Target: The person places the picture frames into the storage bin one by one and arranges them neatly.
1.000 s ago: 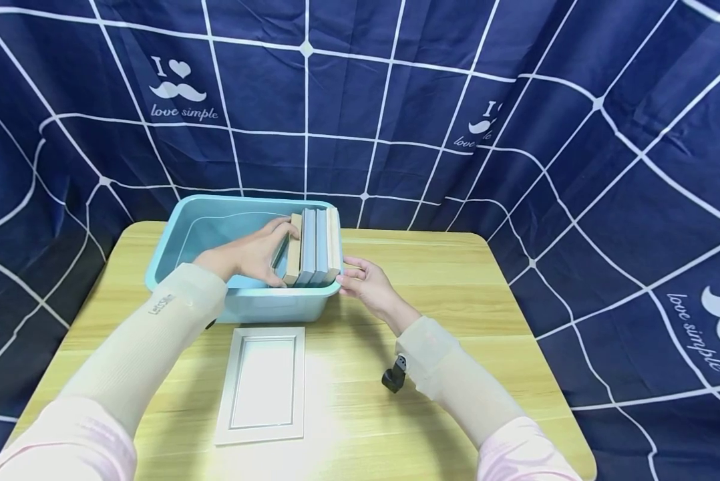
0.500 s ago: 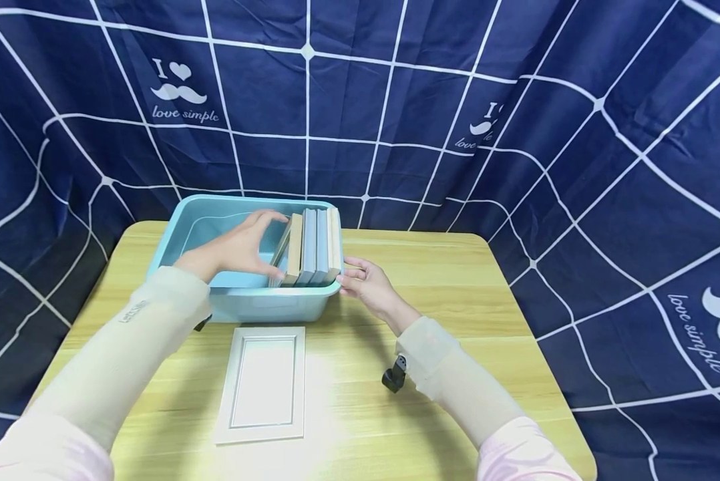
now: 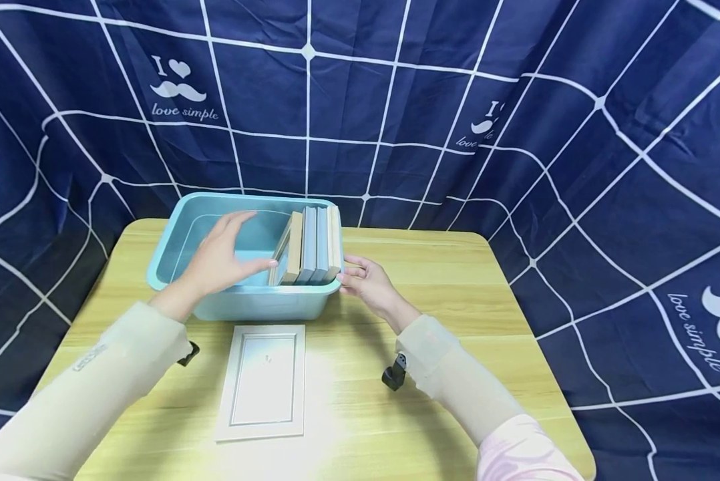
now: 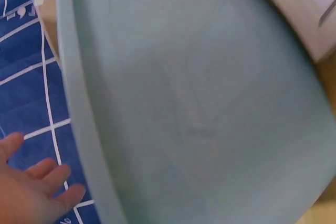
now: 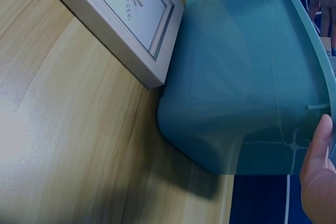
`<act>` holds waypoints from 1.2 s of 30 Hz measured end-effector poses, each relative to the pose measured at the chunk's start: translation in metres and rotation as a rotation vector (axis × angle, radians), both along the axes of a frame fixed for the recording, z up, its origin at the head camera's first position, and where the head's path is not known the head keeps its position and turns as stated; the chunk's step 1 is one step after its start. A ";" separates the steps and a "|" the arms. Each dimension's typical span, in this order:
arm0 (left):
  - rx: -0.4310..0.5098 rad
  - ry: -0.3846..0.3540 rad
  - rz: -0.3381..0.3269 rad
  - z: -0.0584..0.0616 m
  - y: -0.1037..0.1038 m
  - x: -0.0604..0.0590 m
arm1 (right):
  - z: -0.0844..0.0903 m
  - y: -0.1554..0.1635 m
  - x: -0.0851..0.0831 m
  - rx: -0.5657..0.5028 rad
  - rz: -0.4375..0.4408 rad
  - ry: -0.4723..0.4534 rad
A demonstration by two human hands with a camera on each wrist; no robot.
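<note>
A light blue plastic tub (image 3: 264,304) stands on the table. At its right end several flat pieces, blue ones (image 3: 315,244) between beige ones, stand on edge side by side; from above I cannot tell whether they are frames or books. The leftmost slim piece (image 3: 280,257) leans to the right. My left hand (image 3: 212,260) hovers over the tub with fingers spread and holds nothing. Its thumb tip overlaps the leaning piece's edge; contact is unclear. At the front right corner my right hand (image 3: 369,287) touches the tub's outside, its thumb (image 5: 317,142) extended just under the rim.
A white picture frame (image 3: 232,387) with a floral print lies flat before the tub, close to its front wall. The wooden table (image 3: 444,294) ends at the back against a dark blue checked cloth (image 3: 348,100).
My left hand has let go of the standing pieces and drawn back to the left, its fingers spreading. The leaning piece has come into view. My right hand stays at the corner.
</note>
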State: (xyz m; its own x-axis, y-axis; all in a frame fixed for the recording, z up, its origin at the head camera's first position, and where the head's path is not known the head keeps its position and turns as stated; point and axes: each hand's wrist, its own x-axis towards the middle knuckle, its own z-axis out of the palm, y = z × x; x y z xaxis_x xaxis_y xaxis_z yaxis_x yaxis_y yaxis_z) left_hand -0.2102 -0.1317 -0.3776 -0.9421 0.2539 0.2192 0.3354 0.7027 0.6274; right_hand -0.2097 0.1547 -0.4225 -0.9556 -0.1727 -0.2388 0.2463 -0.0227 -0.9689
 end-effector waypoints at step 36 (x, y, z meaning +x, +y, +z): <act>0.072 0.333 -0.005 -0.117 0.031 0.110 | -0.001 0.002 0.000 0.011 0.014 -0.008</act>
